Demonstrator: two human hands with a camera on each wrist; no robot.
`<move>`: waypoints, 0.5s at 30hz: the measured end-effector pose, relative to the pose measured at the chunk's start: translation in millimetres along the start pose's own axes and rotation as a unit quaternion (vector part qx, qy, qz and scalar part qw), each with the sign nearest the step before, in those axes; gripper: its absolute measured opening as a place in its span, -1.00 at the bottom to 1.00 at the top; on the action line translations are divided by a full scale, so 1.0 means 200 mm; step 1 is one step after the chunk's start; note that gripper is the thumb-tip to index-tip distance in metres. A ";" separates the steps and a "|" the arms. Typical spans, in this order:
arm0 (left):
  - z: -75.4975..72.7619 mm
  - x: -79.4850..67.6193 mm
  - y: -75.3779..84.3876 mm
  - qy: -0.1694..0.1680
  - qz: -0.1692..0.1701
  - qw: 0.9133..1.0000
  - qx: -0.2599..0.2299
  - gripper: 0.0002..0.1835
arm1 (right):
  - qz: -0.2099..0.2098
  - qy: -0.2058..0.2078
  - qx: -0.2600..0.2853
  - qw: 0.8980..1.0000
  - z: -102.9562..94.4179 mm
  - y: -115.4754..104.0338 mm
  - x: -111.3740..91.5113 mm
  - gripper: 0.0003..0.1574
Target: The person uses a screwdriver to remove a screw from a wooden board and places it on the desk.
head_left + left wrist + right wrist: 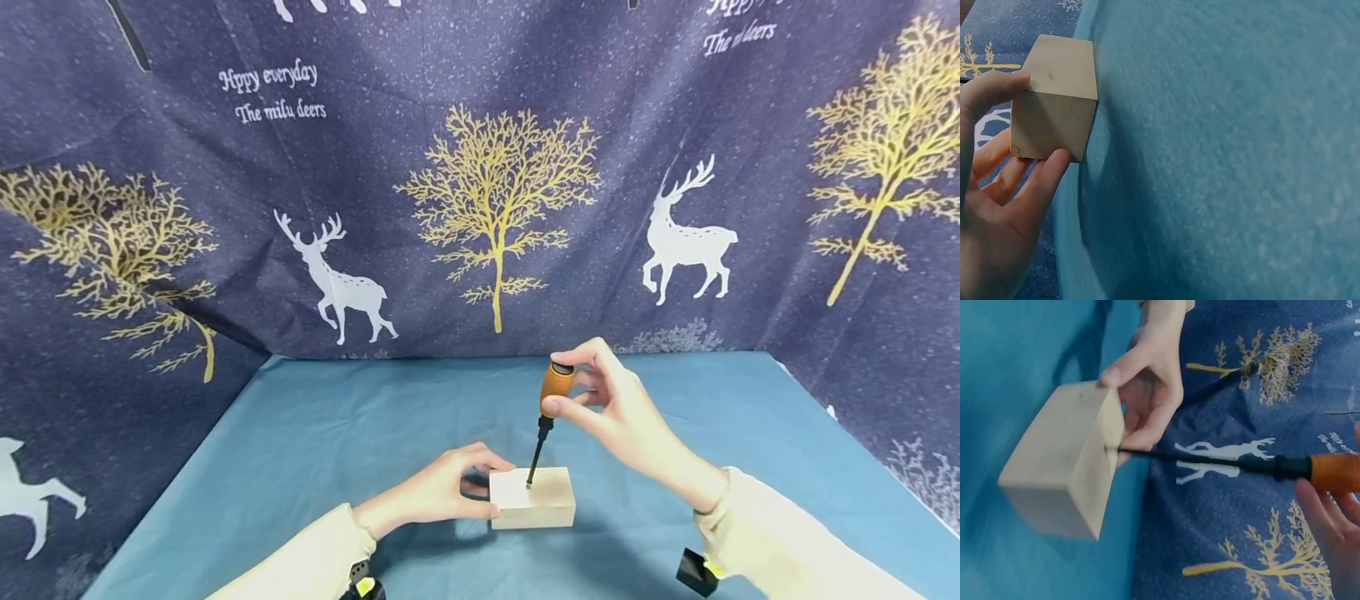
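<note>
A pale wooden block (534, 517) lies on the blue cloth. My left hand (444, 487) holds its left end, thumb on the near side and fingers around the end; the left wrist view shows the fingertips against the block (1054, 125). Above it, my right hand (626, 412) pinches the orange handle of a screwdriver (557, 392), with a finger on the black end cap. The dark shaft slants down to a small screw (528, 486) in the block's top face. In the right wrist view the screwdriver (1335, 473) meets that screw; how deep it sits is hidden.
Blue cloth (337, 417) covers the table. A dark blue curtain (450, 67) with white deer and golden trees hangs behind and at both sides. Black wrist devices (697, 572) sit below both cream sleeves.
</note>
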State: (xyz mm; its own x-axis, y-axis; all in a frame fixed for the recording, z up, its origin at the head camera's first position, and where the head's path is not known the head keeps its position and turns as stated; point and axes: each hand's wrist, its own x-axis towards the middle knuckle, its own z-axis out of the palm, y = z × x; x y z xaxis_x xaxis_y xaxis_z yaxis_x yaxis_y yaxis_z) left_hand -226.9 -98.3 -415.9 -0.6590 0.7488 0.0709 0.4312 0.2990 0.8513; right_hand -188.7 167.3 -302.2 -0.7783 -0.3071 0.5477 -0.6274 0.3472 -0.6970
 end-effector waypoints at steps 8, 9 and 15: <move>0.01 -0.01 0.02 0.020 -0.023 1.000 0.006 -0.53 | -0.008 0.072 0.048 0.996 0.07 0.05 0.06 -0.59; 0.02 -0.01 0.03 0.025 -0.025 0.999 0.011 -0.52 | -0.007 0.079 0.055 0.995 0.07 0.06 0.06 -0.61; 0.04 -0.01 0.04 0.047 -0.024 0.998 0.027 -0.48 | 0.014 0.105 0.082 0.991 0.07 0.10 0.07 -0.67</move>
State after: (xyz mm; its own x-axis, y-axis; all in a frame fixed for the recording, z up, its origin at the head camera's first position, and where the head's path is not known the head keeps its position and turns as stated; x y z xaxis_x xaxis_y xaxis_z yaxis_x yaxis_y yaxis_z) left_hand -218.3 -92.3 -414.1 -0.7338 0.6744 0.0821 0.4287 0.3659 0.8260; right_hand -211.3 158.0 -314.1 -0.7939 -0.1024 0.5994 -0.6067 0.1980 -0.7698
